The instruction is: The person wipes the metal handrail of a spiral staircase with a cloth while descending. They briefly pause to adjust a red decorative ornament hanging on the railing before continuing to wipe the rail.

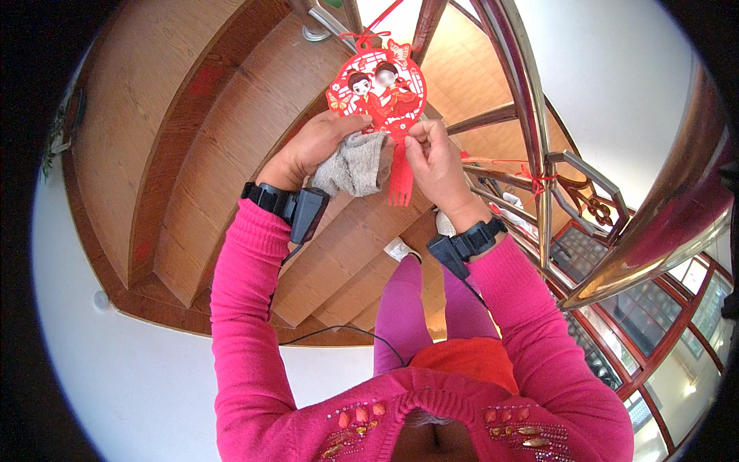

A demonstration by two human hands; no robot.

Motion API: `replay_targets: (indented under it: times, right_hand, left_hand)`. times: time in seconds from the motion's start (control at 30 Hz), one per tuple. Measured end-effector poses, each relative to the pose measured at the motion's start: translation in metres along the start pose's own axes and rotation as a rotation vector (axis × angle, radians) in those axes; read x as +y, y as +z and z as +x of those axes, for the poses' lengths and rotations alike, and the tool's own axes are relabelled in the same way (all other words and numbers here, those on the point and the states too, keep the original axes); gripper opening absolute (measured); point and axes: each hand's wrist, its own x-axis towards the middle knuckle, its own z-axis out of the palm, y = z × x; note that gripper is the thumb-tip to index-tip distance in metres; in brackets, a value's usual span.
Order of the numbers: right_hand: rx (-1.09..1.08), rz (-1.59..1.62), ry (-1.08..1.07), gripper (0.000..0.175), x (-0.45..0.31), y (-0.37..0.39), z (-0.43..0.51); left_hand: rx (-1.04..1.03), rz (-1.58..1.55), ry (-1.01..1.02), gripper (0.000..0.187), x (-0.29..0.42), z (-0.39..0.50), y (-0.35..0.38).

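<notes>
Both hands are at a round red cut-out ornament (pixel 378 95) with two cartoon figures and butterflies on it. A red cord ties its top loop to the stair railing. My left hand (pixel 323 138) has its thumb on the lower left rim and also holds a crumpled grey cloth (pixel 352 164) beneath it. The fingers of my right hand (pixel 433 156) pinch the lower right edge, just above the red tassel (pixel 401 176). The left fingers are mostly hidden behind the cloth and the ornament.
Curved wooden stairs (pixel 231 138) wind around me. A metal handrail (pixel 528 98) with slanted balusters runs on the right, with another red ribbon (pixel 537 182) tied to it. A thin black cable (pixel 346 327) hangs by my waist. Framed windows (pixel 646 317) appear lower right.
</notes>
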Motion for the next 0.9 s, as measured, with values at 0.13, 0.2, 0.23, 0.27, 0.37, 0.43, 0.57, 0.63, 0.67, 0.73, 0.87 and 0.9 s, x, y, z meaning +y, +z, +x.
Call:
replay_targets:
  times: [0.13,0.2,0.23,0.27,0.37,0.43,0.57,0.63,0.67,0.73,0.87,0.9]
  right_hand:
    - [-0.01,-0.07,-0.035,0.015,0.0,-0.001,0.0]
    - [-0.029,-0.131,-0.011,0.014,-0.001,-0.004,0.0]
    - [-0.013,-0.149,-0.048,0.014,-0.001,-0.005,0.0]
    - [0.001,-0.165,-0.063,0.014,-0.001,-0.005,0.0]
    - [0.026,-0.124,-0.021,0.014,-0.002,-0.004,0.001]
    - [0.049,-0.041,0.03,0.013,-0.002,-0.002,0.001]
    - [0.077,0.066,0.071,0.011,-0.002,0.002,0.001]
    - [0.082,0.037,0.062,0.011,-0.003,0.002,0.0]
    - [0.089,0.01,0.056,0.013,-0.003,0.001,0.0]
    - [0.095,-0.054,0.026,0.015,-0.004,0.0,0.0]
    - [0.092,-0.186,-0.107,0.013,-0.004,-0.003,-0.001]
    - [0.091,-0.215,-0.15,0.012,-0.004,-0.004,-0.002]
  left_hand:
    - [0.036,0.019,0.013,0.024,-0.002,-0.001,0.003]
    - [0.04,0.042,-0.004,0.024,-0.001,-0.002,0.004]
    - [0.029,0.053,0.015,0.023,0.0,-0.002,0.005]
    - [0.038,0.071,0.03,0.023,0.0,-0.003,0.005]
    - [0.065,0.054,0.038,0.023,0.001,-0.005,0.007]
    - [0.044,0.017,0.015,0.022,0.001,-0.006,0.008]
    - [0.014,-0.042,-0.001,0.023,-0.001,-0.005,0.011]
    - [0.024,-0.054,0.013,0.024,-0.002,-0.005,0.012]
    - [0.02,-0.056,0.013,0.024,-0.002,-0.004,0.013]
    - [0.017,-0.048,0.012,0.024,-0.003,-0.005,0.014]
    - [0.025,-0.058,0.007,0.024,-0.004,-0.006,0.014]
    - [0.0,-0.088,0.018,0.023,-0.004,-0.006,0.013]
